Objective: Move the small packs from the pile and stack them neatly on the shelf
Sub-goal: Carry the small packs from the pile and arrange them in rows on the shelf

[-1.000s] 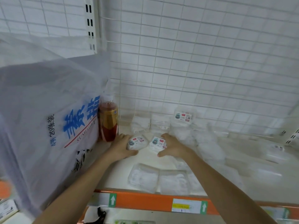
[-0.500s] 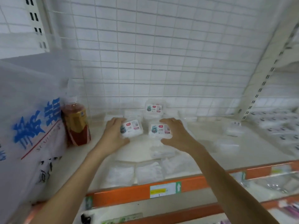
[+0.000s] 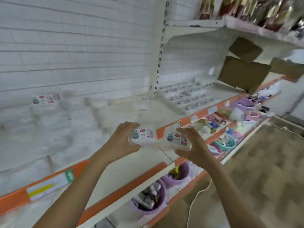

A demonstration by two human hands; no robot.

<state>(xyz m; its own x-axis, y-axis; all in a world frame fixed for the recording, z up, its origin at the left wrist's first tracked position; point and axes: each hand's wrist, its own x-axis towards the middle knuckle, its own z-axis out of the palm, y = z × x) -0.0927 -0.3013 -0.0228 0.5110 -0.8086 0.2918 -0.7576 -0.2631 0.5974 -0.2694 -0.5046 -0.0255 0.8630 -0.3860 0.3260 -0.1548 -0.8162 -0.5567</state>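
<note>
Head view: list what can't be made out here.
- Print on the packs in the left hand and right hand: too small and blurred.
- Pile of packs on the shelf: motion blur, so no count or outlines.
- Rows of packs farther right: too small to read.
- Top shelf goods: cut off by the top edge and blurred.

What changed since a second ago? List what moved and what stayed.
Both hands lifted off the shelf and swung right, toward the rows of packs in the next bay. The left hand still grips its small pack; the right hand still grips the other pack. The pile stayed behind on the left.
</note>
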